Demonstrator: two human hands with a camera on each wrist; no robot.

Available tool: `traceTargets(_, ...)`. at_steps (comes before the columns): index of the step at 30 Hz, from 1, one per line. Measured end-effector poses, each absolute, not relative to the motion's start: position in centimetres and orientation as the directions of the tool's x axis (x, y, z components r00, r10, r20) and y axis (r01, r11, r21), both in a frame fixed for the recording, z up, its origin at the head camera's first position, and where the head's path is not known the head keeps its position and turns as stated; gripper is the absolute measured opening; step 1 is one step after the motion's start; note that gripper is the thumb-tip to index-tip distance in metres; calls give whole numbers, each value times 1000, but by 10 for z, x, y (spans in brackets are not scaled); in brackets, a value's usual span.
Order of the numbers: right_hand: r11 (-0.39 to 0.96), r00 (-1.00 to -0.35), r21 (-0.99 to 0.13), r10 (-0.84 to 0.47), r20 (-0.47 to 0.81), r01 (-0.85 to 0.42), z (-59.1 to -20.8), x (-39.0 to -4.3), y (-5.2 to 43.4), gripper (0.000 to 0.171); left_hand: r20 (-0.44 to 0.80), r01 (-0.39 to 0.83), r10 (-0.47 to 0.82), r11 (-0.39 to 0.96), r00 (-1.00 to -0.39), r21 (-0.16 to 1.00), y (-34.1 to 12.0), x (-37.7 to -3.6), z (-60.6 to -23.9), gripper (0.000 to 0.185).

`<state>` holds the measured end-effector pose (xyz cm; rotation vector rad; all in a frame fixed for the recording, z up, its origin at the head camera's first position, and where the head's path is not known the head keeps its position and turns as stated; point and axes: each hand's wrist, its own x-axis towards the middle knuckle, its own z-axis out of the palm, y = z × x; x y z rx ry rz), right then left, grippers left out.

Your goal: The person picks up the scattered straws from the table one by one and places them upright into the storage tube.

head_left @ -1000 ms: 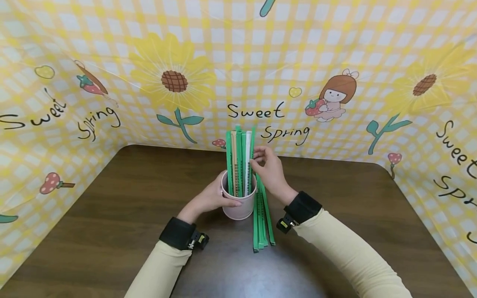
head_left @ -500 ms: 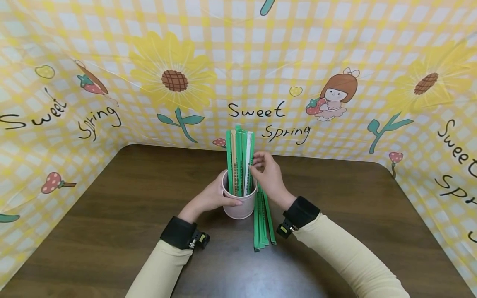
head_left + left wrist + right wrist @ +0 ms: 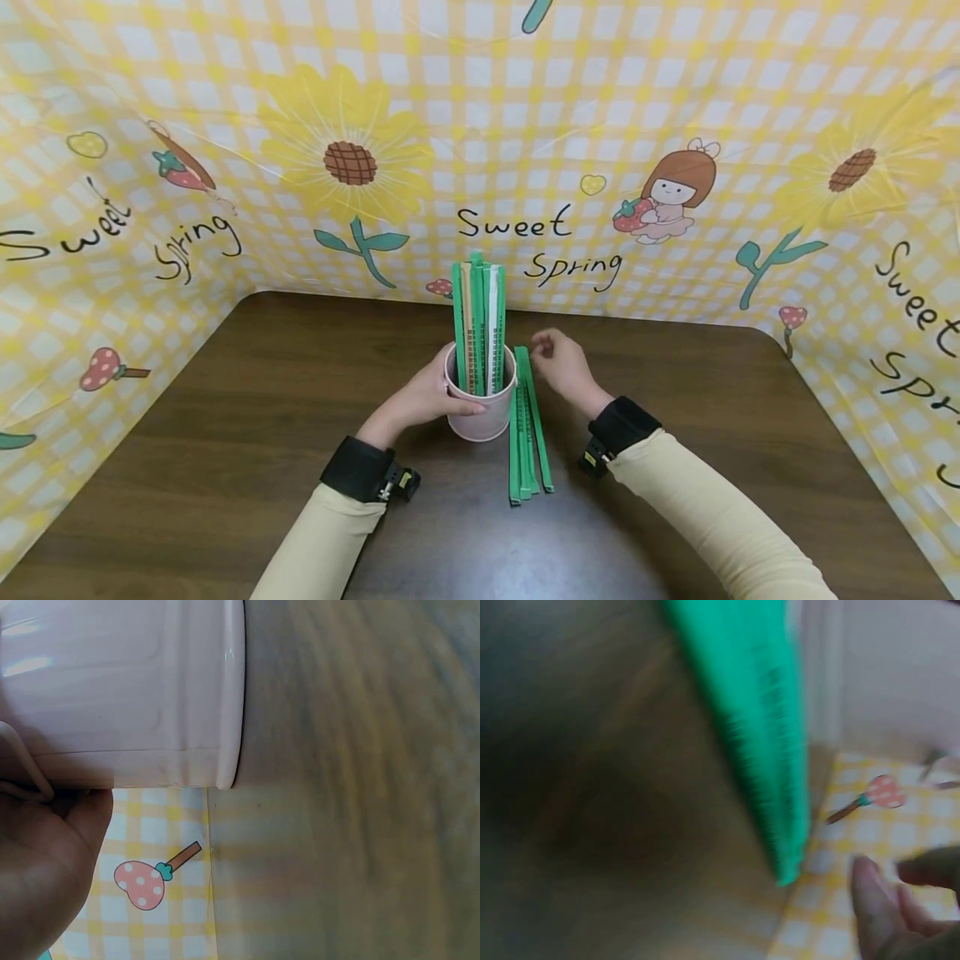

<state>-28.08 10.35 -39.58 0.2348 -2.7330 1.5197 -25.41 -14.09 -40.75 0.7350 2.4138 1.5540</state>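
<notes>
A small pale pink pail (image 3: 482,421) stands upright on the table, and my left hand (image 3: 426,393) holds it, thumb across the front. Upright in it is a bundle of long wrapped straws (image 3: 477,325), mostly green, plus a tan one and a white one. Several more green wrapped straws (image 3: 525,446) lie side by side on the tabletop, just right of the pail. My right hand (image 3: 566,368) hovers beyond their far ends, fingers loosely bent around nothing. The left wrist view shows the pail's wall (image 3: 120,682) close up; its far side is hidden.
The brown wooden table (image 3: 225,467) ends at the back and sides against a yellow checked cloth (image 3: 495,125) with printed flowers and lettering. A thin wire handle (image 3: 26,761) hangs on the pail beside my left hand.
My right hand has let go of a green straw at the pail's right side, which now sits lower among the others, and has moved right and down. The left hand stays on the pail.
</notes>
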Motion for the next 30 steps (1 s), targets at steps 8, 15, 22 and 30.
traceTargets(8, 581, -976, -812, -142, -164, 52, -419, -282, 115, 28, 98, 299, 503, 338, -859, 892, -138, -253, -411, 106)
traceTargets(15, 629, -978, -777, -139, -155, 34, -423, -282, 114, 30, 110, 314, 512, 333, -852, 889, -137, -255, -411, 103)
traceTargets(22, 673, -984, -739, -149, -99, -28, -423, -285, 108, 30, 104, 304, 490, 349, -865, 886, -142, -254, -411, 108)
traceTargets(30, 749, -989, -662, -123, -87, -35, -419, -289, 104, 29, 121, 323, 497, 344, -859, 882, -142, -257, -410, 106)
